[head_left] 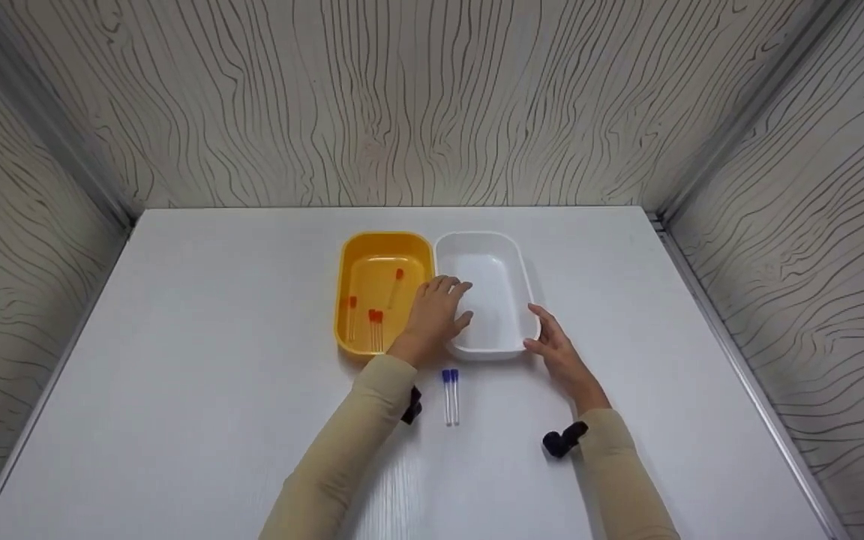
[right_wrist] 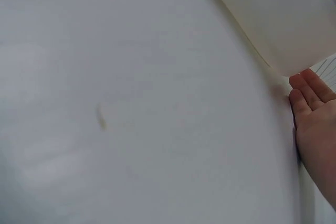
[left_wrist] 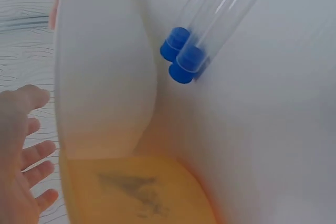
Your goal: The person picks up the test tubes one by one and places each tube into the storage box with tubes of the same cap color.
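Note:
A yellow bin (head_left: 347, 259) and a white bin (head_left: 522, 262) stand side by side on the table. Over the wall where they meet hovers my left hand (head_left: 436, 311), fingers spread with nothing in them; the left wrist view shows its fingers (left_wrist: 39, 153) beyond the rim. My right hand (head_left: 561, 356) touches the white bin's front right corner, its fingertips at the rim. Seen from the right wrist, those fingers (right_wrist: 310, 93) are fairly straight against the outside. Several clear tubes with red caps (head_left: 375, 316) lie inside the yellow bin.
Two clear tubes with blue caps (head_left: 451, 375) lie together on the white table (head_left: 214, 337), just in front of the white bin. Wood-patterned panels (head_left: 387, 105) enclose the table at the back and both sides.

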Motion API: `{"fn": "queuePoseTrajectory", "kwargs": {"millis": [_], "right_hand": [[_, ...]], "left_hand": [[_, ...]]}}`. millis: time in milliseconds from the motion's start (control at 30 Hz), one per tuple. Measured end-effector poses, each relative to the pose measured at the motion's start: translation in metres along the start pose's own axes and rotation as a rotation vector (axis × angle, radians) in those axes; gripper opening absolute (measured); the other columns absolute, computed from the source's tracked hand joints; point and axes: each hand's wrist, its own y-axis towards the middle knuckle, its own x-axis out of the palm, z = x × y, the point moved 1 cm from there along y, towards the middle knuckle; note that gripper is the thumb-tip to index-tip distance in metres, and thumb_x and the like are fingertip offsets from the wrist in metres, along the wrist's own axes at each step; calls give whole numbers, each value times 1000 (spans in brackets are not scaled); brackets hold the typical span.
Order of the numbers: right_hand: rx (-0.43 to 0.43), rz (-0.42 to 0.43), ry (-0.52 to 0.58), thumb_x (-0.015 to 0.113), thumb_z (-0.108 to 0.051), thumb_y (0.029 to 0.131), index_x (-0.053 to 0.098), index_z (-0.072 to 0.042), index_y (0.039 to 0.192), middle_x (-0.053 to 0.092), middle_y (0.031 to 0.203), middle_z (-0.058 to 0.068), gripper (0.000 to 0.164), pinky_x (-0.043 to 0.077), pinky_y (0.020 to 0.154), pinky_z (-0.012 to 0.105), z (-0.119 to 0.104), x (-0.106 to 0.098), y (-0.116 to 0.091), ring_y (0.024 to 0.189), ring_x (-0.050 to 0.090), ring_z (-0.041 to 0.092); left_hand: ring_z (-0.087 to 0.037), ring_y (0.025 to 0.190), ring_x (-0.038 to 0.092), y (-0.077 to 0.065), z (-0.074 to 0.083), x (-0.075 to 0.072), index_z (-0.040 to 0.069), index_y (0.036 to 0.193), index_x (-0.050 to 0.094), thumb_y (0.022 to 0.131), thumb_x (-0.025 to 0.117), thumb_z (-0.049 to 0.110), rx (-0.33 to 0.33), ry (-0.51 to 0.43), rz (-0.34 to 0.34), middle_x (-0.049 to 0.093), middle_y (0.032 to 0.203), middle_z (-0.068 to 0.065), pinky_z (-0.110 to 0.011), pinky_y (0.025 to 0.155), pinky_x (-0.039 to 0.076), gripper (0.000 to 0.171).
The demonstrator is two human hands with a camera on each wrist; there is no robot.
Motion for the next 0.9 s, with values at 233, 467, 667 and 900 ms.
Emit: {"fn": "queuePoseTrajectory", "kwargs": {"millis": [233, 467, 667, 900], "right_hand": [[6, -14, -9, 50, -2, 96, 16, -12, 153, -1, 164, 16, 67, 1, 125, 52, 2, -1, -1, 153, -5, 34], [1, -31, -8, 52, -5, 96, 14, -12, 153, -4, 164, 17, 69, 2, 125, 51, 3, -3, 1, 153, -8, 34], [16, -19, -3, 52, -4, 96, 15, -13, 153, -4, 165, 15, 69, 3, 125, 50, 2, -3, 1, 153, -7, 33], [1, -19, 8, 53, -2, 95, 14, -10, 153, -1, 165, 15, 70, 5, 124, 51, 3, -1, 1, 154, -4, 32]], "left_hand": [[-21, 131, 51, -19, -2, -5, 16, 138, 50, 95, 58, 36, 89, -86, 72, 57, 137, -4, -38, 114, 41, 48], [-20, 131, 51, -37, -6, -7, 19, 137, 50, 95, 58, 37, 81, -111, 83, 57, 136, -2, -38, 115, 40, 47], [-18, 128, 54, -51, -9, -4, 19, 135, 53, 95, 57, 39, 138, -83, 126, 60, 134, -1, -35, 112, 43, 45], [-15, 125, 56, -66, -9, -2, 18, 131, 56, 96, 55, 39, 246, -65, 160, 61, 131, -1, -31, 109, 46, 41]]}}
